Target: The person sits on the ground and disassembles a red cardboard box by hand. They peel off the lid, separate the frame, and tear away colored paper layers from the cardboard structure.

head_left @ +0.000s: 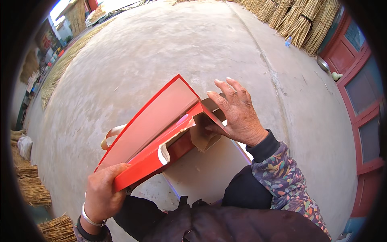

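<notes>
Left hand (104, 194) clamped on torn red rectangular cardboard box (148, 158) | right hand (242, 117) spread at its open end | tugging might rip it further

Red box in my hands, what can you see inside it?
Through the torn opening of the red box, bare brown cardboard shows near your right hand. Anything deeper is hidden by the box's walls.

The right sleeve (284, 177) is dark, printed all over with small leaves in orange, pink, green and pale grey, and ends in a plain black cuff (264, 146). A slim silver bangle (89, 220) — smooth and rounded — circles the left hand's (105, 189) wrist. Black trousers (247, 187) show beside a creased, dark purplish-brown garment (238, 226).
</notes>
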